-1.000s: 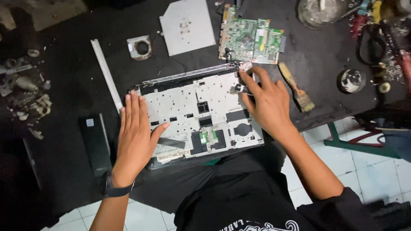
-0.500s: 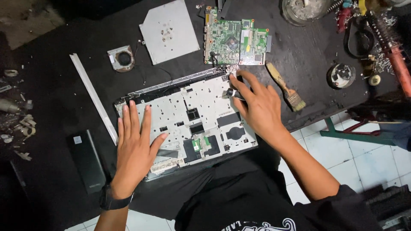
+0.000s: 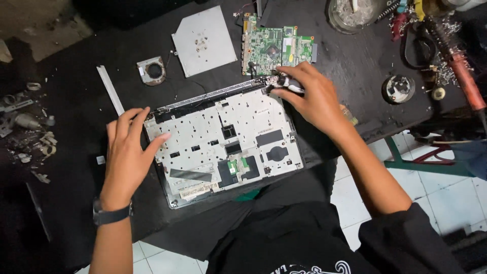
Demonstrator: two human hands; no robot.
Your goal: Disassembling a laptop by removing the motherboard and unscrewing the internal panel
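Laptop chassis (image 3: 223, 147), stripped to its silver inner frame, lies at the near edge of the black worktop (image 3: 81, 101), just in front of us. Our left hand (image 3: 127, 152) rests flat and spread on the frame's left side, fingers wide, holding nothing. Our right hand (image 3: 312, 99) pinches at the hinge (image 3: 276, 83) on the frame's far right corner, fingers curled narrow around it. Beyond that hand lies a green circuit board (image 3: 276, 48); left of it a square metal plate (image 3: 203, 43), then a small round fan (image 3: 152, 70). A white strip (image 3: 110, 90) lies near the frame's far left corner.
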